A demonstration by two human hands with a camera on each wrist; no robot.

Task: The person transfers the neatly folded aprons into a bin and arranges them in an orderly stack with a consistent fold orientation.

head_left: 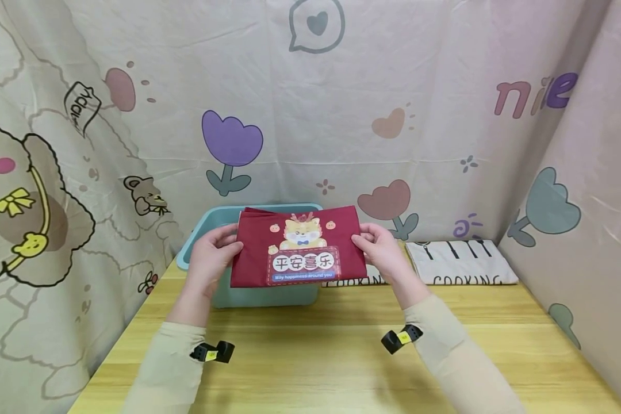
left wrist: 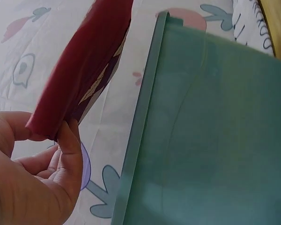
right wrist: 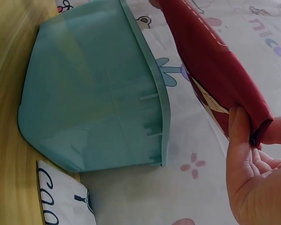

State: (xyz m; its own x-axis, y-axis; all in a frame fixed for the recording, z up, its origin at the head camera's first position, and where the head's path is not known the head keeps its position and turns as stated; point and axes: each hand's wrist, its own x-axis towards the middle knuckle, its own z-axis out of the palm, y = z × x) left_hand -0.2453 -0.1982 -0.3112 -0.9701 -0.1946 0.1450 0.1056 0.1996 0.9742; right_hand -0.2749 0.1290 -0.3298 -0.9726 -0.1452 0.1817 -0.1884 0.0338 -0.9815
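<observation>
Cartoon-printed curtain (head_left: 300, 98) backs the wooden table (head_left: 310, 356). Left hand (head_left: 211, 254) and right hand (head_left: 385, 253) pinch the folded red cloth (head_left: 298, 246) by opposite ends, higher than the teal bin (head_left: 264, 296); even tension should preserve its folds.

Red cloth (head_left: 300, 248) — folded into a rectangle, cartoon-printed — held aloft.

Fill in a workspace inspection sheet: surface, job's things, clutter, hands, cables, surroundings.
Surface: light wood table.
Job's things: folded red cloth with a printed cartoon animal, held off the table.
Clutter: teal bin, partly hidden by the red cloth in the head view; white COOKING-printed cloth at the right rear.
Hands: left hand pinches the red cloth's left edge; right hand its right edge.
Cables: nothing seen.
Surroundings: pale fabric backdrop with cartoon prints.
</observation>
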